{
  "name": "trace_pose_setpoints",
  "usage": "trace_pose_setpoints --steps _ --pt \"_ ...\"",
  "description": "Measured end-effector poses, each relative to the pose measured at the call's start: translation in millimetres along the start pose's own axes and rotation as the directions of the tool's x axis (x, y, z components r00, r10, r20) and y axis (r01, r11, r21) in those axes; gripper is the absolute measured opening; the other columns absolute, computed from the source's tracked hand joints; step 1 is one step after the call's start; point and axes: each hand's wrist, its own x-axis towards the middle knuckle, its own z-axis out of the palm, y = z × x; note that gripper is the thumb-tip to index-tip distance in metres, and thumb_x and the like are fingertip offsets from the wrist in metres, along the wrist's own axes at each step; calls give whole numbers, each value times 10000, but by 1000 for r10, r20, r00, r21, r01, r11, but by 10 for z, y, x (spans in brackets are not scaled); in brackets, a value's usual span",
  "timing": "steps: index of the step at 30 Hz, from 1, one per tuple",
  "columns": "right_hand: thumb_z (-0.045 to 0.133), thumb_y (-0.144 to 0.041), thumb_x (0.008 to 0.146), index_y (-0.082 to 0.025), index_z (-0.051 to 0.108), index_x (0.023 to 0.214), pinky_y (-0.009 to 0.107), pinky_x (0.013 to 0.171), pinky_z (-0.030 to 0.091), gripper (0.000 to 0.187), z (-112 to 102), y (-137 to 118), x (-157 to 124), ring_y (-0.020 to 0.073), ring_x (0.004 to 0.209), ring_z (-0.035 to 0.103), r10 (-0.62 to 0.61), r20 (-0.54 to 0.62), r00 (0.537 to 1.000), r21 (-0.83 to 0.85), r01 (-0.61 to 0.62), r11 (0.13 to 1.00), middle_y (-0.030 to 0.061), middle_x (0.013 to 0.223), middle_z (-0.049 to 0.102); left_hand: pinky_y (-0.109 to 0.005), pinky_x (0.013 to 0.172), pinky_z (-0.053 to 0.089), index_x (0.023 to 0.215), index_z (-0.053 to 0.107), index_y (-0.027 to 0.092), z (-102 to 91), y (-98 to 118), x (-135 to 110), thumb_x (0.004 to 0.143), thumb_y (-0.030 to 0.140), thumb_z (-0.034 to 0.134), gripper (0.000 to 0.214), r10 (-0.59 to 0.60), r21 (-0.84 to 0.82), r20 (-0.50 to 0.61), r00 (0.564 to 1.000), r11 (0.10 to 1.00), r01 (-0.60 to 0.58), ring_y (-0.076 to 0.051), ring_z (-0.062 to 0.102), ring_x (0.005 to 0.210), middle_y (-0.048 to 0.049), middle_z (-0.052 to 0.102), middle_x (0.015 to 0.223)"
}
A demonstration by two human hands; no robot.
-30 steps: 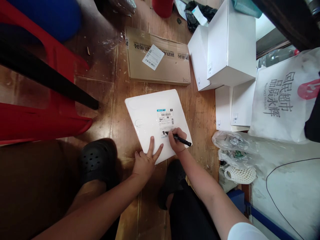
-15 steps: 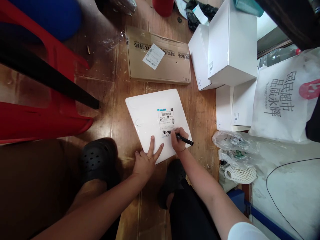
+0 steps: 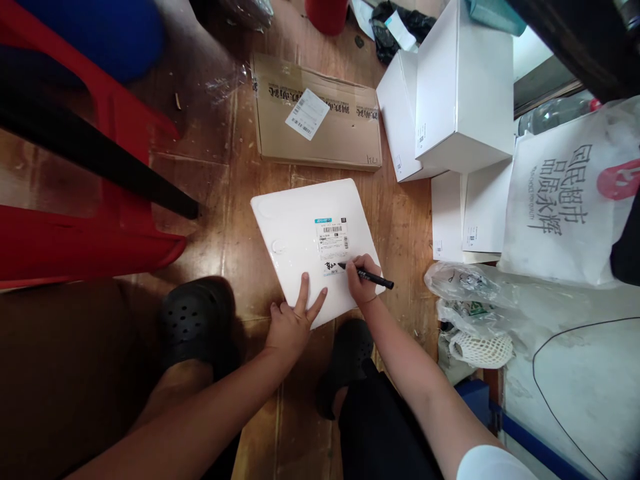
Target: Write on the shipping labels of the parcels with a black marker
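Observation:
A flat white package lies on the wooden floor between my feet. On its face is a printed shipping label with a barcode, and black handwriting runs along the label's lower part. My right hand is closed around a black marker pen, its tip at the right end of the handwriting. With fingers spread, my left hand rests on the package's near left edge.
Beyond the package lies a brown cardboard box with a label. White boxes are stacked at the right, beside a white shopping bag and clear plastic bags. A red plastic stool stands left, crossed by a black leg.
The marker pen and my right hand have shifted slightly to the right. More black strokes show on the label. My left hand and the package have stayed in place.

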Motion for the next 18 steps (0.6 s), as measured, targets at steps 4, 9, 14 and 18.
trace_pose_setpoints --steps 4,9,14,18 --pt "557 -247 831 -227 383 645 261 530 427 256 7 16 -3 119 533 493 -40 16 999 -9 40 999 -41 596 497 -533 832 435 1499 64 328 3 -1 5 899 161 462 739 -3 31 -11 1000 1000 3 -295 649 849 -265 1 1549" --pt "555 -236 829 -229 380 637 264 527 426 260 15 25 -10 120 526 484 -58 13 998 -38 58 998 -42 586 479 -532 831 439 1497 72 338 -11 -4 7 897 151 450 733 -5 19 3 1000 1000 5 -295 648 861 -260 1 1552" --pt "565 -221 817 -228 382 633 268 519 406 260 1 26 -7 120 519 471 -78 31 996 -26 79 997 -44 576 473 -538 838 438 1497 82 333 -16 -7 5 893 136 453 735 -3 -24 7 1000 1000 3 -292 644 869 -255 -6 1554" --pt "549 -243 830 -230 367 621 266 508 399 277 -5 24 -4 118 508 463 -71 48 996 -27 73 997 -45 560 464 -550 854 431 1496 87 336 -17 -9 5 888 172 496 751 -4 -48 3 1000 999 4 -290 636 881 -252 -7 1556"
